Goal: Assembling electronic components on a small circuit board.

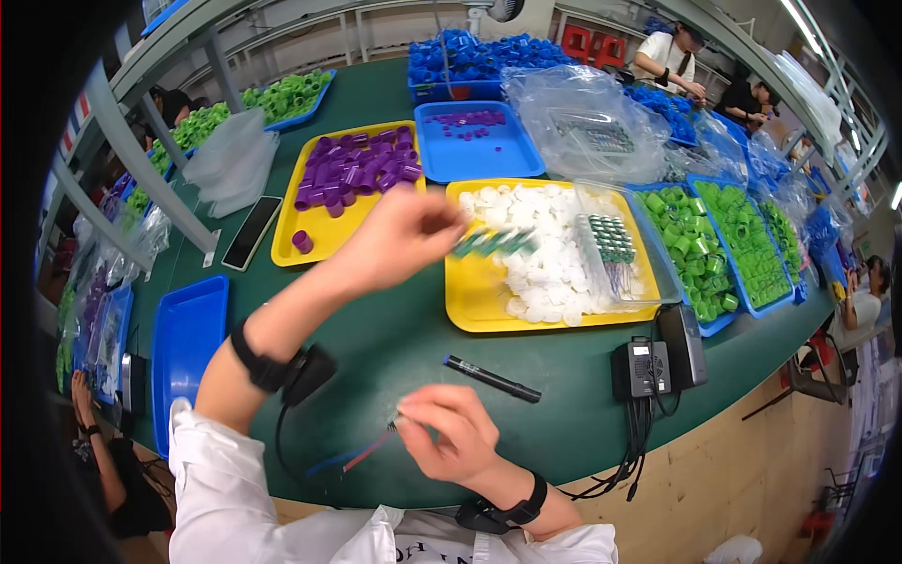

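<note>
My left hand (399,235) reaches over the near-left edge of a yellow tray (470,321) full of white round plastic pieces (545,282). Its fingers are closed on a green circuit board panel (503,241), smeared by motion. Nearer to me, my right hand (453,434) pinches a small part (393,426) from which red and blue wires (362,455) trail to the left; the part itself is mostly hidden by the fingertips. A black marker (491,378) lies on the green table just beyond this hand.
A clear box (665,273) with more circuit boards (609,240) rests on the tray's right side. Purple caps (352,174) fill another yellow tray (282,249). Blue trays (191,324), green parts (691,254), a phone (252,233) and a black power adapter (642,368) with cables surround the work area.
</note>
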A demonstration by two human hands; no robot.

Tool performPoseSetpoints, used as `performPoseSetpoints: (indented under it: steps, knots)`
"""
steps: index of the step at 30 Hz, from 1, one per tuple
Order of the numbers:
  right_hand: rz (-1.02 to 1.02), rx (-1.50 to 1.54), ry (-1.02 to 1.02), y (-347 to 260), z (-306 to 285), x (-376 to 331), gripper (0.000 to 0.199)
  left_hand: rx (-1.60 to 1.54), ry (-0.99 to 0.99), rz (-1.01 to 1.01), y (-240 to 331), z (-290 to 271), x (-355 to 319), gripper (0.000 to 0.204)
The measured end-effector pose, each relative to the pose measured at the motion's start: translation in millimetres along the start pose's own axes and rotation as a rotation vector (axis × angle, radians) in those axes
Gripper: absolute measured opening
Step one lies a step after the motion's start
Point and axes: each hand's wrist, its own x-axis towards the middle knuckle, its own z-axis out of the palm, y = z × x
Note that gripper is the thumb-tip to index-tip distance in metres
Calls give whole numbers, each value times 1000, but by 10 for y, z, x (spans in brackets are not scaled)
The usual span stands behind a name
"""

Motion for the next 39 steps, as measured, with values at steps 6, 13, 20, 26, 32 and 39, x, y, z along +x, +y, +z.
performPoseSetpoints:
  steps: [6, 13, 20, 26, 32, 39]
  knots:
    - [-55, 33, -110, -136, -17, -46, 26, 293, -11, 41, -509, 201, -1362, 11]
    - [-60, 10, -17, 16, 80, -32, 23, 406, 105, 288, -135, 376, -855, 11]
    - [-41, -24, -18, 27, 56, -40, 20, 619, 16, 80, -307, 1273, 65, 22]
    - [6, 0, -69, 26, 63, -26, 23, 283, -60, -210, -485, 1447, 228, 29]
    - [53, -16, -97, 53, 60, -14, 24, 80, -5, -122, -595, 1398, 176, 21]
    - [54, 23, -57, 126, 107, 25, 21, 106, 110, -115, -661, 1163, 122, 12]
